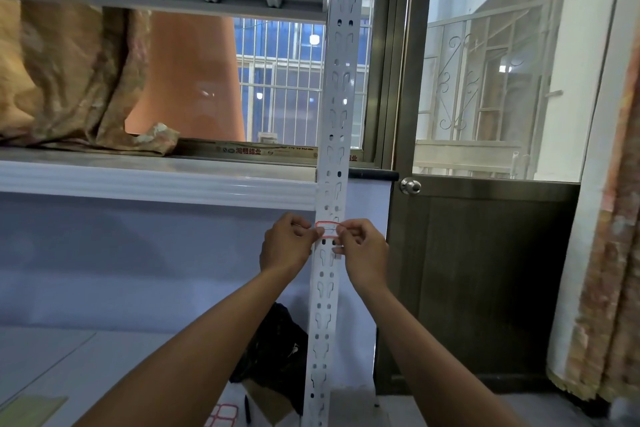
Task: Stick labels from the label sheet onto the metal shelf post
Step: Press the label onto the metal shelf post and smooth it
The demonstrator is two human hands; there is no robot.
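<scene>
A white perforated metal shelf post runs top to bottom through the middle of the view. A white label with a red border lies across its face just below the shelf edge. My left hand pinches the label's left end and my right hand pinches its right end, one on each side of the post. The label sheet, with several red-bordered labels, lies on the lower shelf at the bottom, left of the post's foot.
A white shelf board carries crumpled brown fabric and an orange container. A black bag and a black pen lie near the sheet. A dark door with a knob stands right, a curtain beyond it.
</scene>
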